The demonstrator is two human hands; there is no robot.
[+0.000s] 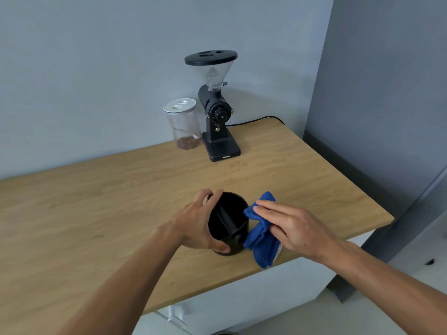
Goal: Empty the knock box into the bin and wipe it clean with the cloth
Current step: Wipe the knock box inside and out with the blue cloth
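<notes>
Head cam, only view here: your left hand (197, 220) comes in from the lower left with the forearm stretched out over the wooden counter (101, 201). It's wrapped around the left side of the black knock box (228, 222), fingers curled over the far rim and thumb low on the near wall, so that's a proper grip. The box stands upright between your two hands, its open top showing the bar across the inside.

Your right hand (294, 224) reaches in from the lower right, palm down, fingers straight and mostly together, lying flat on the blue cloth (260, 234). It's pressing, not pinching. The cloth is bunched right against the box's right wall, its near end hanging over the counter edge. Beyond your hands, a coffee grinder (216, 112) and clear jar (183, 124) sit by the wall.
</notes>
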